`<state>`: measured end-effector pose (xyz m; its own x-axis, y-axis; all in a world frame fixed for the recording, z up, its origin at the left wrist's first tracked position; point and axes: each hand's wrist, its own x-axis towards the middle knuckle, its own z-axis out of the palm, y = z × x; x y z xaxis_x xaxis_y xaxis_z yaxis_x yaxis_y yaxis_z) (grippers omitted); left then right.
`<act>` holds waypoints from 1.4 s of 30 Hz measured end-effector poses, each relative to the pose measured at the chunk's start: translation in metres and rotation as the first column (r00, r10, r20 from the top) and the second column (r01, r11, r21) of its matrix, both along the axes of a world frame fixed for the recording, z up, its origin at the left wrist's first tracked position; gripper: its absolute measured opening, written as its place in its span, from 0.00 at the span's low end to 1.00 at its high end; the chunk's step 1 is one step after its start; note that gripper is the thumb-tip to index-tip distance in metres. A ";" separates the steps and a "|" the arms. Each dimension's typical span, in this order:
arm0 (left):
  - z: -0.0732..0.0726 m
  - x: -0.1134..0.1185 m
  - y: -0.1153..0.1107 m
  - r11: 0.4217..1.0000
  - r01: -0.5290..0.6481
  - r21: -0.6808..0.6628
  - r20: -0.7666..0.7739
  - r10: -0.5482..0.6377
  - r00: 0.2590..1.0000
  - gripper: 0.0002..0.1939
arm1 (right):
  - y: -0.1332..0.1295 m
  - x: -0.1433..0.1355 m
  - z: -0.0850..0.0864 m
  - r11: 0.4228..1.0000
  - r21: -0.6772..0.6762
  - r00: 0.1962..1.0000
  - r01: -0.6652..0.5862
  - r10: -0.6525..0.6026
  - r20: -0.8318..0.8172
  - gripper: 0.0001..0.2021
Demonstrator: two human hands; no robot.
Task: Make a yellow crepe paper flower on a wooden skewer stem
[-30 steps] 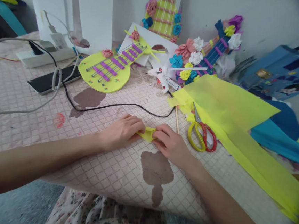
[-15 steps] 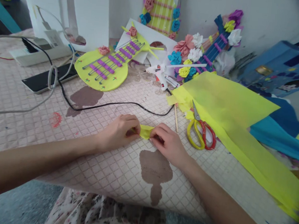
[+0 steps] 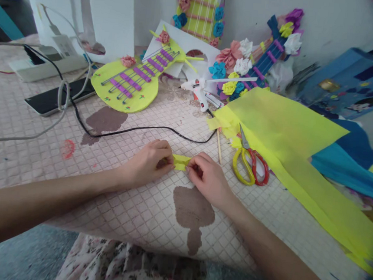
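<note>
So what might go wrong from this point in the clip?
The small yellow strip, pinched between left hand and right hand, could crease wrongly or tear if pulled. The scissors lie with blades bare, near the right hand and against the yellow sheet, so a careless reach might nick either.

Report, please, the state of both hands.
Left hand and right hand: each pinching one end of small folded yellow paper strip. Red-and-yellow-handled metal scissors beside right hand, not touching.

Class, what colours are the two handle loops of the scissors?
One loop of the scissors is yellow, the other red; the head view shows it.
</note>
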<state>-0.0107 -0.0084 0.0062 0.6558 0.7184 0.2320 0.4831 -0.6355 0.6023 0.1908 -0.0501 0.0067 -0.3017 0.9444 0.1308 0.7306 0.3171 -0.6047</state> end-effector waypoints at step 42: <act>-0.005 0.003 0.004 0.999 -0.046 0.027 -0.026 0.046 0.999 0.02 | 0.001 -0.002 -0.003 1.000 0.017 1.000 0.003 -0.003 0.017 0.07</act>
<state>-0.0074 -0.0046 0.0008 0.6286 0.7417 0.2339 0.5280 -0.6278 0.5719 0.1887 -0.0487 0.0035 -0.3009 0.9431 0.1415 0.7415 0.3247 -0.5872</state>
